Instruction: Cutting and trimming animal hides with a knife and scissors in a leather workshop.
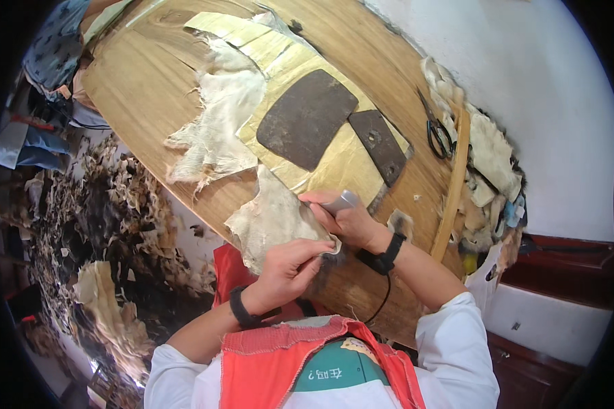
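Note:
A cream-coloured piece of hide (269,217) lies at the near edge of the wooden table. My left hand (292,264) pinches its near right corner, where some dark fur shows underneath. Closed around a silver-grey handled tool (341,202), my right hand (353,223) is at the hide's right edge; the tool's working end is hidden. Beyond my hands a yellowish sheet of hide (280,71) carries a large dark brown flat template (308,119) and a smaller brown one (378,148) with holes. A ragged whitish hide (218,112) adjoins its left side.
Black-handled scissors (439,139) and a long wooden strip (455,180) lie at the table's right, beside heaped hide scraps (488,153). A big pile of furry scraps (109,218) covers the floor at left. Another person (54,48) is at the far left.

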A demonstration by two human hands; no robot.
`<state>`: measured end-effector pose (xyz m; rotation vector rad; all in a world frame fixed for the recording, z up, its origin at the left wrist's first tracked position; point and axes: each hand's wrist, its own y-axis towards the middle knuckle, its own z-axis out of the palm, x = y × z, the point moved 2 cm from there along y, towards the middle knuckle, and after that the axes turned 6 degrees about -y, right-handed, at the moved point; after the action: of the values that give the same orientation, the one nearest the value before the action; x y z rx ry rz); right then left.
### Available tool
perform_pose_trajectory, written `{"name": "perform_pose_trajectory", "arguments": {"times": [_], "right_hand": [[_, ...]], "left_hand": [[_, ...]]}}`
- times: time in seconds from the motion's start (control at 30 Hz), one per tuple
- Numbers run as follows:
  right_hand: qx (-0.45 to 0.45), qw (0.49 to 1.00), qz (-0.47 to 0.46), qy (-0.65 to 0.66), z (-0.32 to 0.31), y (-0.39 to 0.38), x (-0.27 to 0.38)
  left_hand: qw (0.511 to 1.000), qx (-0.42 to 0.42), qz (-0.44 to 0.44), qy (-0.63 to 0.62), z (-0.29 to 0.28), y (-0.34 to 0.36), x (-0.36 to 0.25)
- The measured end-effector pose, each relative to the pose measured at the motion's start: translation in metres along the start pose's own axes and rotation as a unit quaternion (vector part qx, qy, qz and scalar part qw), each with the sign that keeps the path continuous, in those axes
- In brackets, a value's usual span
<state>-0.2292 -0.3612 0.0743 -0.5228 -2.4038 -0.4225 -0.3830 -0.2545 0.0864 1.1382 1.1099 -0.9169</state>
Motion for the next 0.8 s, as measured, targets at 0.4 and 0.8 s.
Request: {"name": "perform_pose_trajectory", "arguments": {"times": [0.4, 0.8], "right_hand": [[-0.033, 0.997, -0.051, -0.055, 0.011, 0.045, 0.006], [-0.095, 0.993, -0.061, -0.016, 0.028, 0.087, 0.01]], "left_hand": [[0.996, 0.061, -0.002, -0.06, -0.012, 0.002, -0.011], [0.988, 0.119, 0.02, -0.098, -0.033, 0.005, -0.034]]}}
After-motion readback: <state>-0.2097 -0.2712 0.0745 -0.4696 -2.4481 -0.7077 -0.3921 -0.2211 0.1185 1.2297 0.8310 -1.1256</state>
